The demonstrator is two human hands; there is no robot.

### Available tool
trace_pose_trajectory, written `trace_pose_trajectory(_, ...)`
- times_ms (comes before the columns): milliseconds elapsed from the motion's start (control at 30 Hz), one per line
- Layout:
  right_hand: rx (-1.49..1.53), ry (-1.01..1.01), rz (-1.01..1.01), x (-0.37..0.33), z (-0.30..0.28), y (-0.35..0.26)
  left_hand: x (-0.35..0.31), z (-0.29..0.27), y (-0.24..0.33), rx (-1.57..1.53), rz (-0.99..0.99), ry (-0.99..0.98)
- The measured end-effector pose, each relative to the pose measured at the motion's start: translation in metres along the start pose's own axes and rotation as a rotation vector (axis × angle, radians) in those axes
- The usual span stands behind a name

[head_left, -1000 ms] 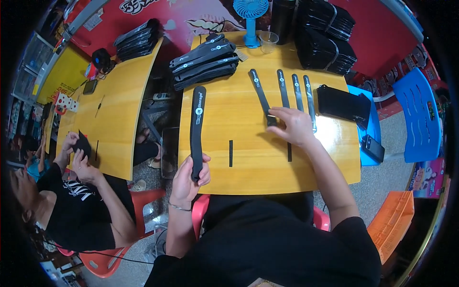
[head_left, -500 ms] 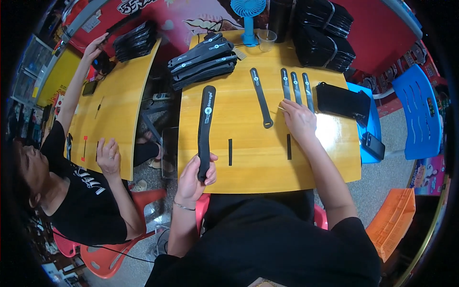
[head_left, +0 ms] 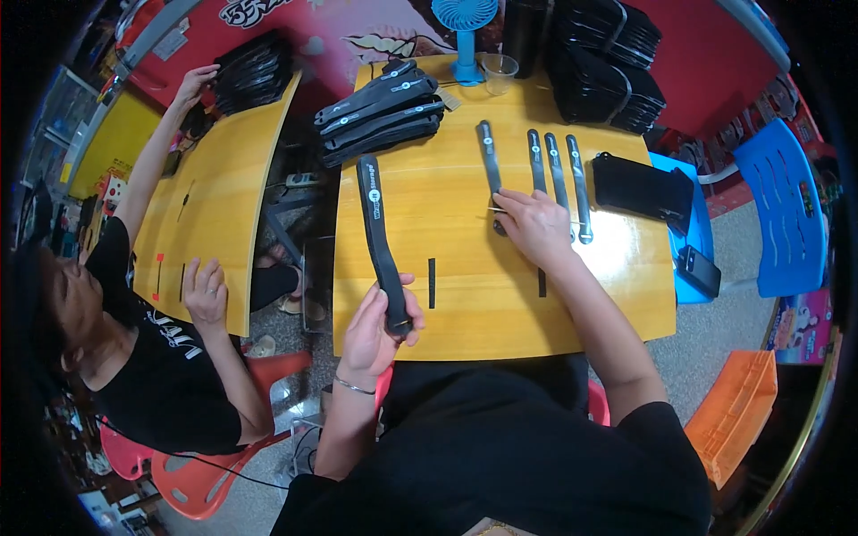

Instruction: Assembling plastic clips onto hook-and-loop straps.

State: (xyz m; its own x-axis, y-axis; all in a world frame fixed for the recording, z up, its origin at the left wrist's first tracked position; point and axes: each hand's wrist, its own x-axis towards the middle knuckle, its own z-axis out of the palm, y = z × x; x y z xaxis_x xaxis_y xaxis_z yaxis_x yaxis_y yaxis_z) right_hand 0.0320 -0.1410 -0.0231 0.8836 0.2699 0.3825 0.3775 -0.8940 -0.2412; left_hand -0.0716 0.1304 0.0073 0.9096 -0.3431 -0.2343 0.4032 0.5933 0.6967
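Note:
My left hand is closed around the lower end of a black strap. This strap stands up above the table's near left part, its white print facing me. Fingers bent together, my right hand lies over the lower part of another black strap on the table. A thin pale stick pokes out from its fingertips. Just to the right lie three similar straps, side by side: one partly under my hand, a middle one and a right one.
Bundled black straps are piled at the back left. A blue fan, a clear cup and banded black packs stand behind. A black pouch sits at right. Two dark marks, one here, line the front. A co-worker sits left.
My right hand has moved left from the row of three straps onto the single strap, whose lower end has straightened. The strap in my left hand now leans left at its top.

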Motion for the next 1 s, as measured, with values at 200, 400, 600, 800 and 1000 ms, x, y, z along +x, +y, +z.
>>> trace_pose_trajectory(200, -0.069, 0.046, 0.052, -0.008, -0.004, 0.013, 0.002, 0.011, -0.004, 0.028, 0.021, 0.034)
trace_pose_trajectory(400, 0.251, 0.241, 0.149, -0.008, -0.044, -0.014, 0.015, 0.024, -0.011, 0.012, 0.046, 0.058)
trace_pose_trajectory(600, 0.718, 0.028, 0.224, -0.042, -0.083, -0.083, 0.022, 0.036, -0.012, -0.003, 0.245, -0.010)
trace_pose_trajectory(800, 0.637, -0.136, 0.166, -0.066, -0.088, -0.109, 0.022, 0.043, -0.019, 0.053, 0.349, 0.008)
trace_pose_trajectory(1000, 0.741, -0.064, 0.166, -0.072, -0.084, -0.118, 0.020, 0.046, -0.026, 0.148, 0.511, 0.026)
